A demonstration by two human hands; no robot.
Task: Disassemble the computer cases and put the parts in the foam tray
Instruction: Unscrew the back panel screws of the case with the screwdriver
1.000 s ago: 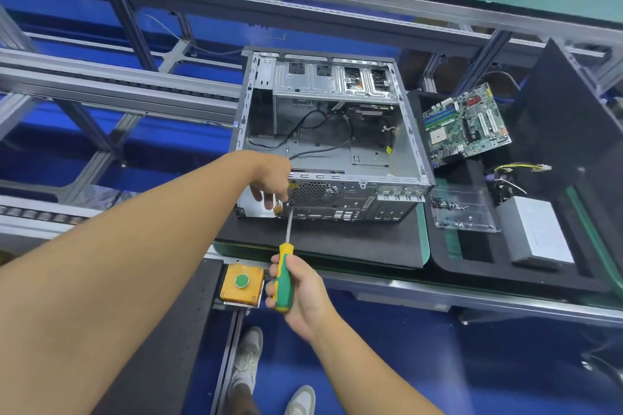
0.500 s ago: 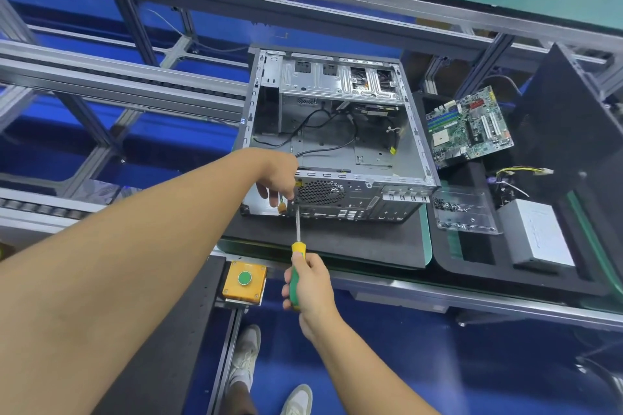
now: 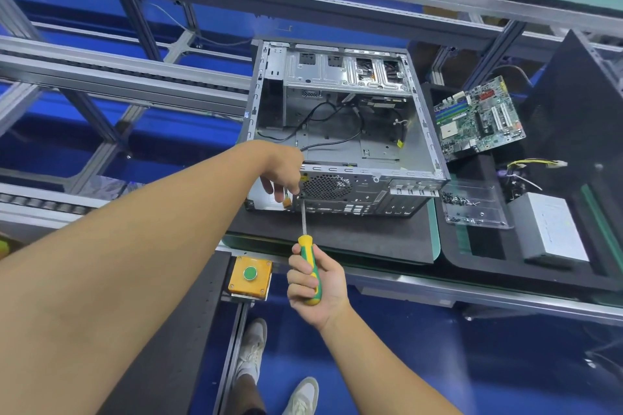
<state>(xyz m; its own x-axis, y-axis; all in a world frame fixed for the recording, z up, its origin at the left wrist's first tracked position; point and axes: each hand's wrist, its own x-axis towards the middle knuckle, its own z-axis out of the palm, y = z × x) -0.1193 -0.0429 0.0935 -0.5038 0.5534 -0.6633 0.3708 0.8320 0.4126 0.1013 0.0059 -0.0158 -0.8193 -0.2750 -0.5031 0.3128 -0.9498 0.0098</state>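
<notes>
The open metal computer case (image 3: 340, 141) lies on a black foam pad, its rear panel facing me. My left hand (image 3: 281, 175) grips the rear panel's top left corner, fingers curled down beside the fan grille. My right hand (image 3: 317, 283) grips the yellow-green screwdriver (image 3: 309, 266). Its shaft points up, with the tip against the rear panel just under my left fingers. The black foam tray (image 3: 472, 248) sits to the right. It holds a green motherboard (image 3: 478, 118), a grey power supply (image 3: 553, 232) and a loose cable bundle (image 3: 536, 165).
A clear plastic box (image 3: 472, 204) with several screws sits between the case and the power supply. A yellow box with a green button (image 3: 250, 274) is fixed at the bench's near edge. Aluminium frame rails (image 3: 118, 74) run to the left and behind. A tall black panel (image 3: 573, 111) stands at far right.
My right hand has shifted its grip on the screwdriver handle while the tip stays at the rear panel. My left hand has stayed at the case corner.
</notes>
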